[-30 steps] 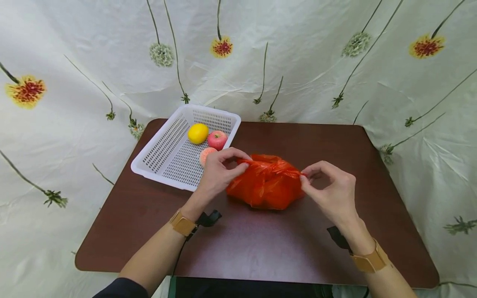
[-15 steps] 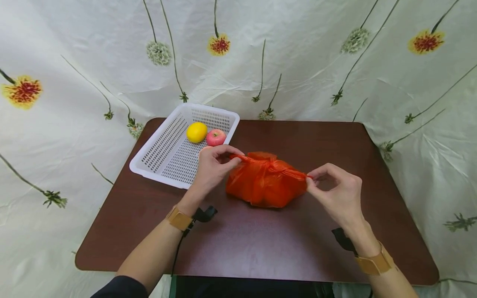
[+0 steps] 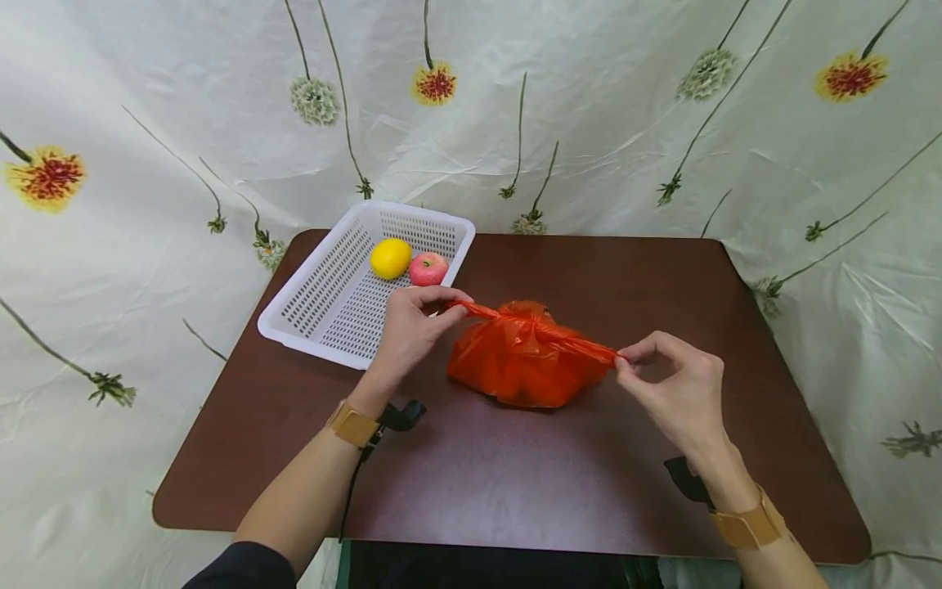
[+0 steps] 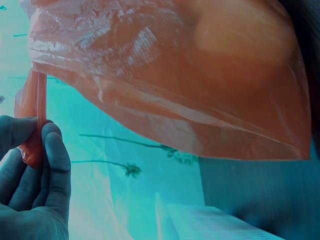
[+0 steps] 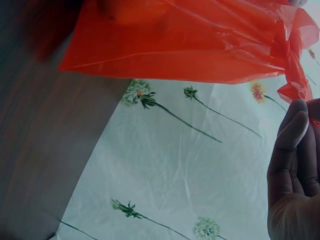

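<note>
A red plastic bag (image 3: 526, 360) rests on the table, bulging with contents I cannot make out, its top gathered into a twist or knot. My left hand (image 3: 412, 323) pinches one end of the gathered top between thumb and fingers. On the other side, my right hand (image 3: 677, 388) pinches the opposite end, and both ends are stretched taut outward. In the left wrist view a rounded pale shape shows dimly through the bag (image 4: 175, 85). The right wrist view has the bag's (image 5: 190, 45) twisted end running down to my fingertips.
A white perforated basket (image 3: 312, 335) stands at the table's back left, close to my left hand. It holds a yellow lemon-like fruit (image 3: 391, 258) and a red apple (image 3: 428, 268). The brown table (image 3: 515, 483) ends before a flower-patterned sheet (image 3: 589, 106).
My hands have moved apart, the left to the left and the right to the right. The bag's two ends are pulled longer and the gathered middle looks tighter. My left hand now covers the pinkish fruit.
</note>
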`<action>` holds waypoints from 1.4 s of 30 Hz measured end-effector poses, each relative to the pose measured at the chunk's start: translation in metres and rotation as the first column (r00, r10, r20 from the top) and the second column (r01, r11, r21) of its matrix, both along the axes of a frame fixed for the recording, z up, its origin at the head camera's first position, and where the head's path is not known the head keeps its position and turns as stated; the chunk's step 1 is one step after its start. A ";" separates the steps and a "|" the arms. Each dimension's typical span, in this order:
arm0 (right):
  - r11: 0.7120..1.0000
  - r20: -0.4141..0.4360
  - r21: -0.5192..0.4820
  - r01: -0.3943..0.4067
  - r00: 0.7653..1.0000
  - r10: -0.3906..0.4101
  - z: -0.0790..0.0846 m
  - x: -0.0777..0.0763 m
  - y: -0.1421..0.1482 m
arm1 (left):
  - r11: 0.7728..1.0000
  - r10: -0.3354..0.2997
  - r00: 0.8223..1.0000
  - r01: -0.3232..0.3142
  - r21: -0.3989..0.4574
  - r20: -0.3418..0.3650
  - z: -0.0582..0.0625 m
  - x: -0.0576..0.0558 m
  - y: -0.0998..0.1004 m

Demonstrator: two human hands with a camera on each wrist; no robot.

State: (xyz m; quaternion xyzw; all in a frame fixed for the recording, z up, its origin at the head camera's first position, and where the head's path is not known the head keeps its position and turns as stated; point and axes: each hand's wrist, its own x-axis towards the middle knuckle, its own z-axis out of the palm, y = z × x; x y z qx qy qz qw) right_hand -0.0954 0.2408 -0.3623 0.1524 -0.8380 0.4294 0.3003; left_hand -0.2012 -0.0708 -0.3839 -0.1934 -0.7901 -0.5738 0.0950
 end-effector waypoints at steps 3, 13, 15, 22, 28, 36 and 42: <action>1.000 0.010 0.008 0.002 1.000 -0.002 -0.006 -0.001 0.004 | 0.999 0.032 0.999 -0.031 -0.017 0.020 -0.012 -0.007 -0.004; 0.999 0.065 0.041 0.019 0.998 -0.021 -0.037 -0.011 0.023 | 0.997 0.068 0.997 -0.068 -0.022 0.021 -0.026 -0.016 -0.010; 0.999 0.070 0.044 0.021 0.997 -0.024 -0.038 -0.012 0.024 | 0.997 0.070 0.997 -0.070 -0.020 0.015 -0.027 -0.016 -0.010; 0.998 0.071 0.043 0.037 0.997 -0.040 -0.033 -0.013 0.022 | 0.996 0.084 0.996 -0.084 0.005 0.012 -0.027 -0.014 -0.008; 1.000 0.100 0.010 0.012 0.995 -0.013 -0.028 -0.015 0.018 | 0.999 0.048 0.999 -0.047 0.013 -0.016 -0.026 -0.011 -0.010; 0.998 0.098 0.053 -0.023 0.995 0.018 -0.020 -0.013 0.011 | 0.999 -0.001 0.999 0.002 0.033 -0.035 0.000 0.010 -0.007; 0.995 -0.008 0.088 0.038 0.999 -0.037 -0.015 -0.014 0.008 | 1.000 -0.002 0.999 0.003 0.024 -0.046 0.011 0.021 -0.012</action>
